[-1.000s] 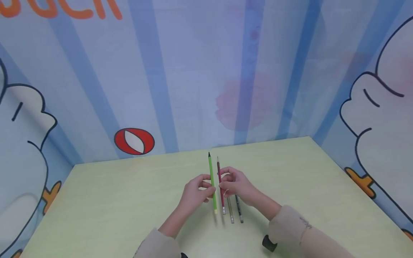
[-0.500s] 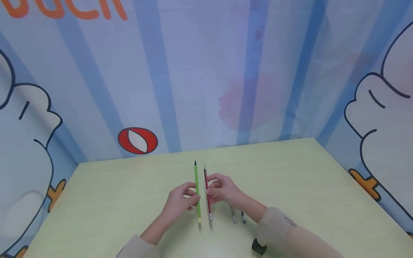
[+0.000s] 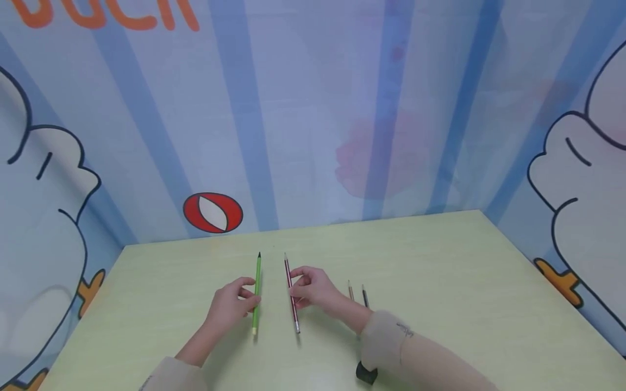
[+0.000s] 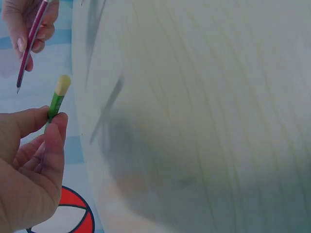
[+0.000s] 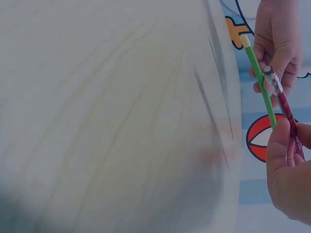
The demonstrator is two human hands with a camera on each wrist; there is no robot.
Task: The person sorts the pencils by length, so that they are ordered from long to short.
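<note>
My left hand (image 3: 229, 305) pinches green pencil (image 3: 257, 289), right hand (image 3: 316, 288) maroon pencil (image 3: 295, 313); pair shifted nearer left edge of surface (image 3: 146, 288), now clear of other pencils (image 3: 365, 296).

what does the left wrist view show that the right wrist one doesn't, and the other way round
Only the left wrist view shows the sharpened tip of the red pencil. Only the right wrist view shows its dark eraser and an orange printed foot. Both show the left hand pinching the green pencil, the right hand and the printed ball.
</note>
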